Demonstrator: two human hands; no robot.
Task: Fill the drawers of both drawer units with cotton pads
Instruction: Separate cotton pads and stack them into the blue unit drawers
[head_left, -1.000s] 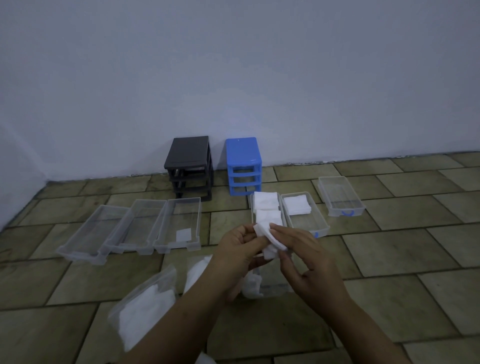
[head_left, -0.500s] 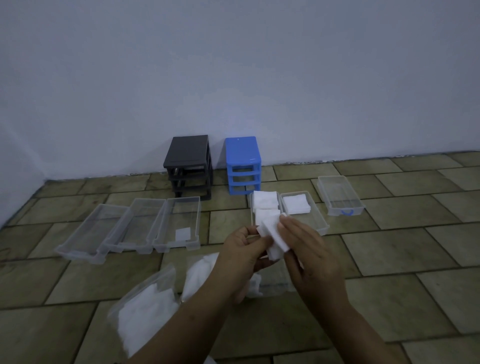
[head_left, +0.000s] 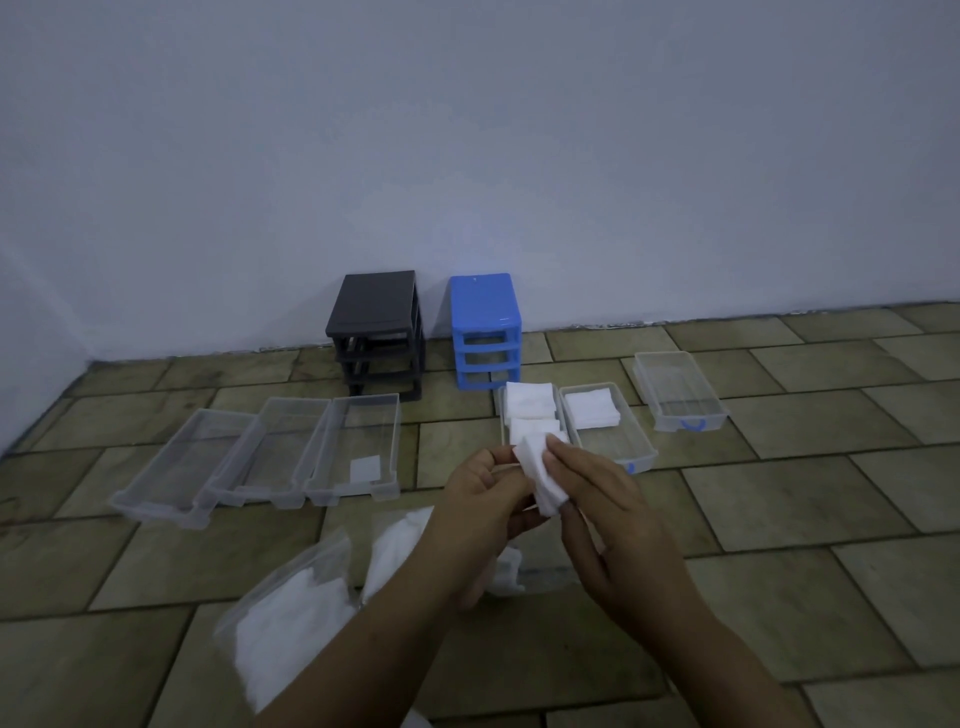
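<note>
A small stack of white cotton pads (head_left: 540, 475) is held between both hands in mid-view; my left hand (head_left: 483, 512) grips its left side and my right hand (head_left: 605, 512) pinches it from the right. The black drawer unit (head_left: 378, 332) and the blue drawer unit (head_left: 485, 330) stand without drawers at the wall. Three clear drawers lie at the left; the nearest one (head_left: 358, 449) holds one pad. At the right, one drawer (head_left: 503, 415) is piled with pads, another (head_left: 605, 428) holds a stack, and a third (head_left: 678, 397) has none.
Clear plastic bags of cotton pads (head_left: 291, 618) lie on the tiled floor under my forearms. A pale wall rises right behind the two units.
Both hands rose slightly with the pad stack, and my right fingers slid further over its top. Drawers and units have not moved.
</note>
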